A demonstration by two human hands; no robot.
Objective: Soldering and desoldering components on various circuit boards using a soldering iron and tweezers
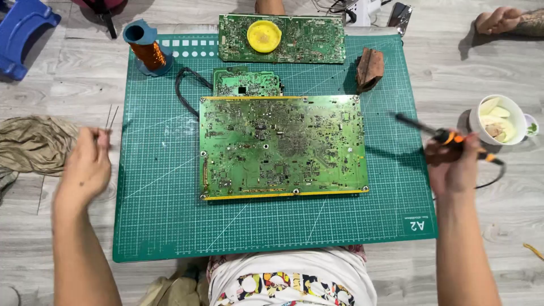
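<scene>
Taking the large green circuit board (pixel 282 146) at the middle of the green cutting mat (pixel 158 226) as the landmark, and going from left to right: the left hand (pixel 86 165) hangs off the mat's left edge, closed on thin metal tweezers (pixel 110 120) whose tips point up and away. A crumpled tan cloth (pixel 34 144) lies on the floor just left of that hand. Beyond the board's far left corner stands a copper-wound coil (pixel 148 50) on a blue base. A smaller green board (pixel 247 83) touches the landmark's far edge, and a long board beyond it carries a yellow round lid (pixel 264 36).

Right of the board, the right hand (pixel 453 164) is wrapped around an orange-and-black soldering iron (pixel 445 136), tip aimed at the board but clear of it. Judging the risk: the tip could scorch the mat, and its cord (pixel 492 180) could snag and tug it.

The mat bears a small white corner mark (pixel 417 222) near the right wrist. A white bowl (pixel 498 119) sits farther right.
</scene>
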